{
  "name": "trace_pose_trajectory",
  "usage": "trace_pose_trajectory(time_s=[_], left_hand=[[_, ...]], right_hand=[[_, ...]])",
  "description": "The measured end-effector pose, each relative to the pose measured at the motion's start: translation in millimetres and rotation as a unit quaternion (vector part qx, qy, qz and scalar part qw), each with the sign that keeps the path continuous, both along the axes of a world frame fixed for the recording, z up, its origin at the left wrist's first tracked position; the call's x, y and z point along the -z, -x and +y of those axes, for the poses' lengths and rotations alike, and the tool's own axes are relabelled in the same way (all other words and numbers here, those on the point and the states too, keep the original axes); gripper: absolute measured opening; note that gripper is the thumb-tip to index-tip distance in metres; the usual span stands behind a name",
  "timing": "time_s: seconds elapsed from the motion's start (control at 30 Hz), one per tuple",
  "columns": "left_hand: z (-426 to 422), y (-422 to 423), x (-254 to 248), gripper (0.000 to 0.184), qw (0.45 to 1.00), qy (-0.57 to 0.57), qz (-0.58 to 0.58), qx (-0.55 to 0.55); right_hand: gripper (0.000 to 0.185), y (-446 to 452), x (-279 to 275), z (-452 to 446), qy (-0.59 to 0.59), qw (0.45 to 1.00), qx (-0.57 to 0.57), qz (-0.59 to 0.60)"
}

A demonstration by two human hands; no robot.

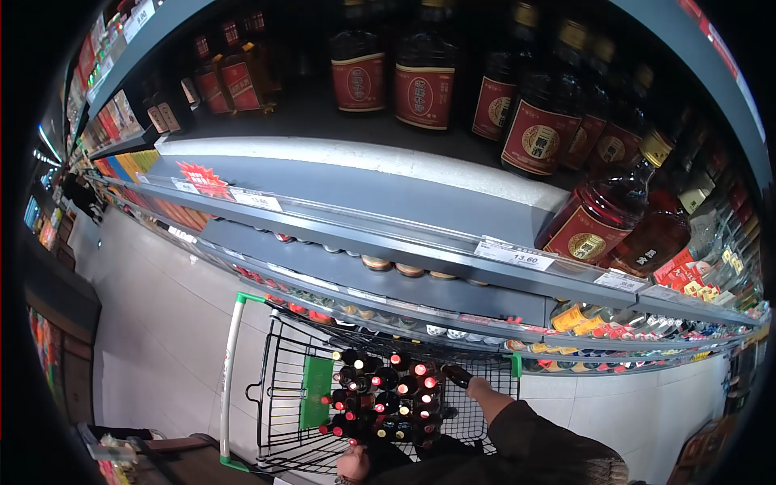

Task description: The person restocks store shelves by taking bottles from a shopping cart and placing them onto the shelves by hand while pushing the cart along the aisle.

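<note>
A black wire shopping cart (275, 388) with green corners holds many dark bottles (386, 378) standing close together, most with red or pale caps. My right hand (478, 390) reaches in from the right in a dark sleeve, its fingers closed on a dark bottle (457, 375) at the right side of the group. At the near side of the cart is my left hand (353, 463), its fingers curled beside a red-capped bottle. What it grips, if anything, is too small to make out.
Beyond the cart runs a long shelf (364, 234) with price tags. Red-labelled liquor bottles (540, 137) stand on its upper level, and jars and packets fill lower levels. Tiled floor (162, 323) shows at left. A distant person (81, 194) stands in the aisle.
</note>
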State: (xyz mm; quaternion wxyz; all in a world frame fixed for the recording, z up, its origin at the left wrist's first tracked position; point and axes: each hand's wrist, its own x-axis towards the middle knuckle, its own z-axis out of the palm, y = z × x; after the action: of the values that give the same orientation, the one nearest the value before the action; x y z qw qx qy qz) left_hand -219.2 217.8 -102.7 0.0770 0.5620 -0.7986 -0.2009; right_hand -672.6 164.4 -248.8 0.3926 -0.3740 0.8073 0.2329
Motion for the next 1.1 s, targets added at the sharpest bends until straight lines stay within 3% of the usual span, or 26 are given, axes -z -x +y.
trace_pose_trajectory(time_s=[0.17,0.27,0.37,0.4,0.5,0.7,0.77,0.8,0.83,0.87,0.9,0.97,1.03,1.1], left_hand=[[-1.6,-10.3,10.7,0.016,1.0,0.001,0.014,0.001],[2.0,-17.4,24.9,0.016,1.0,-0.006,0.023,-0.004],[-4.8,-15.4,14.1,0.016,1.0,0.001,0.015,-0.002],[-7.3,-12.6,5.2,0.016,1.0,0.005,0.012,-0.003],[-10.8,-10.0,-8.1,0.015,1.0,-0.002,0.009,-0.011],[-14.6,-34.1,28.7,0.016,0.997,0.025,0.069,0.034],[-23.7,-33.4,36.4,0.025,0.986,-0.07,0.144,0.053],[-31.2,-26.7,32.4,0.031,0.97,-0.115,0.206,0.053],[-34.7,-17.3,32.9,0.052,0.915,-0.28,0.289,0.002],[-39.9,-3.2,29.7,0.073,0.824,-0.374,0.426,0.009],[-50.1,12.6,-2.6,0.087,0.798,-0.434,0.418,0.014],[-67.1,31.2,-52.3,0.091,0.694,-0.511,0.5,0.081],[-74.4,47.2,-125.0,0.086,0.633,-0.527,0.553,0.128],[-71.6,47.4,-144.0,0.08,0.656,-0.475,0.57,0.139]], right_hand=[[0.038,-2.3,0.2,35.9,0.114,0.992,0.057,-0.024],[0.048,-7.5,1.9,44.1,0.128,0.969,0.204,-0.047],[0.046,-17.5,-17.6,70.8,0.187,0.951,0.24,-0.054],[0.043,-20.7,-24.9,81.4,0.225,0.957,0.181,-0.02],[0.041,-28.6,-73.1,103.6,0.293,0.936,0.188,-0.045],[0.027,-46.7,-224.9,93.3,0.384,0.895,0.154,-0.166],[0.028,-51.6,-257.1,87.7,0.384,0.878,0.175,-0.225],[0.026,-56.3,-276.0,83.4,0.394,0.864,0.184,-0.255],[0.025,-61.6,-295.6,78.7,0.404,0.848,0.19,-0.284],[0.024,-67.1,-315.2,73.9,0.413,0.832,0.197,-0.314],[0.023,-72.8,-334.6,69.2,0.419,0.82,0.19,-0.34],[0.023,-85.1,-372.7,57.1,0.432,0.793,0.173,-0.393],[0.019,-101.9,-407.7,46.1,0.433,0.756,0.178,-0.458],[0.017,-116.9,-437.3,35.0,0.438,0.728,0.186,-0.494]])
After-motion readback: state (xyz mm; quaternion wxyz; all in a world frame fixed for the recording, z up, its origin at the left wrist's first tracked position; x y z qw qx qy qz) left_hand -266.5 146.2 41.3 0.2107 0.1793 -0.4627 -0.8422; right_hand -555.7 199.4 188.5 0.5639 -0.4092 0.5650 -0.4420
